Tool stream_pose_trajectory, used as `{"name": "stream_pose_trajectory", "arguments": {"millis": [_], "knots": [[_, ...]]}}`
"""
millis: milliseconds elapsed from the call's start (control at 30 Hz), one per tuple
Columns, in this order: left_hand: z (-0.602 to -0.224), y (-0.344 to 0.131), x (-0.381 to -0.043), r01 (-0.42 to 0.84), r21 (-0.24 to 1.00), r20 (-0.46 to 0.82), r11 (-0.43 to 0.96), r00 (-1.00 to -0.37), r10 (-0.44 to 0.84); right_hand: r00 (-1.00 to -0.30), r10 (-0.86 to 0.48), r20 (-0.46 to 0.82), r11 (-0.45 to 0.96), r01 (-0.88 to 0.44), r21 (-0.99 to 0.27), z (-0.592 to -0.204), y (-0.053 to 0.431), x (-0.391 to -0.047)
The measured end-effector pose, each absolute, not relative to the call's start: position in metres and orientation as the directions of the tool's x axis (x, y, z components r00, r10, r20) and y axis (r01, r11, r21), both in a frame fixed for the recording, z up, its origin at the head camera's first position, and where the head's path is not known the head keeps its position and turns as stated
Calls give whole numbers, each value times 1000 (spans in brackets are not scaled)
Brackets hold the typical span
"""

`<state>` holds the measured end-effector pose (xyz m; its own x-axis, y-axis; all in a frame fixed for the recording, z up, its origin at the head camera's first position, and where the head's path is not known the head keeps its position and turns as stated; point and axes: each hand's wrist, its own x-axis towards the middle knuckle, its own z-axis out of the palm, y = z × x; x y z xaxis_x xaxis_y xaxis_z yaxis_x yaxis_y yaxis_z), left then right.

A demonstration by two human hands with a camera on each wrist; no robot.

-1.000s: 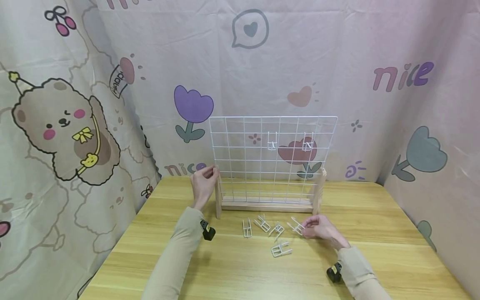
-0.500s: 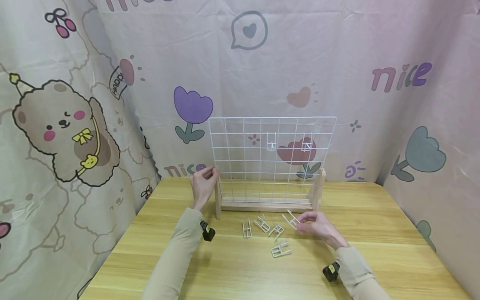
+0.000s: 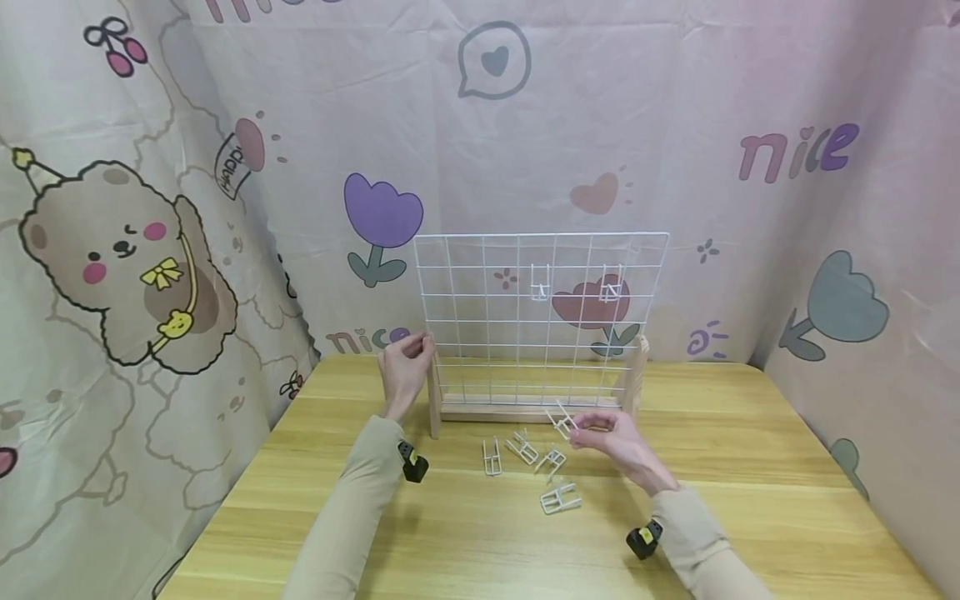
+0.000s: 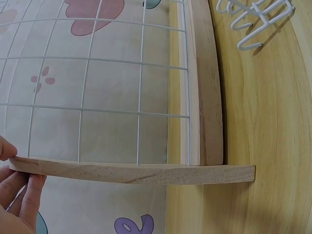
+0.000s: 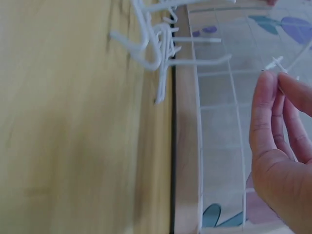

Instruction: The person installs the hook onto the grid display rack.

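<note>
My left hand (image 3: 405, 371) pinches the top of the wooden side post (image 4: 131, 173) at the left end of a white wire grid rack (image 3: 543, 234). In the left wrist view, thumb and fingers lie on opposite faces of that post. My right hand (image 3: 618, 442) pinches a white wire hook (image 3: 562, 422) between thumb and fingertips, in front of the rack's wooden base (image 3: 480, 410). Its prongs point up and to the left in the head view. The right wrist view shows only a small part of the held hook (image 5: 277, 63) beyond the fingertips.
Several loose white hooks (image 3: 560, 498) lie on the wooden table (image 3: 750, 467) before the rack. Two more hang high on the grid, one near the middle (image 3: 540, 292) and another to the right (image 3: 610, 292). A printed curtain (image 3: 480, 150) stands behind.
My right hand has lifted the hook off the table and carried it left and towards the rack. The left hand keeps its grip on the post.
</note>
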<state>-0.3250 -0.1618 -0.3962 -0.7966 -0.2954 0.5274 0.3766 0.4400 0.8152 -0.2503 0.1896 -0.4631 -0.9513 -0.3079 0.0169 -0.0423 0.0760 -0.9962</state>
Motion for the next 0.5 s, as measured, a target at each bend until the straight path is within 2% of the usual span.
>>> {"name": "stream_pose_trajectory", "arguments": {"millis": [267,500], "knots": [[-397,-163,-325,376,813,526,444,-800,-287,-966,-242,87,-40,-80,-996,-448,159,-253],[-398,-164,-326,387,814,531,433,-798,-285,-979,-184,90,-134,-66,-989,-433,135,-259]]}}
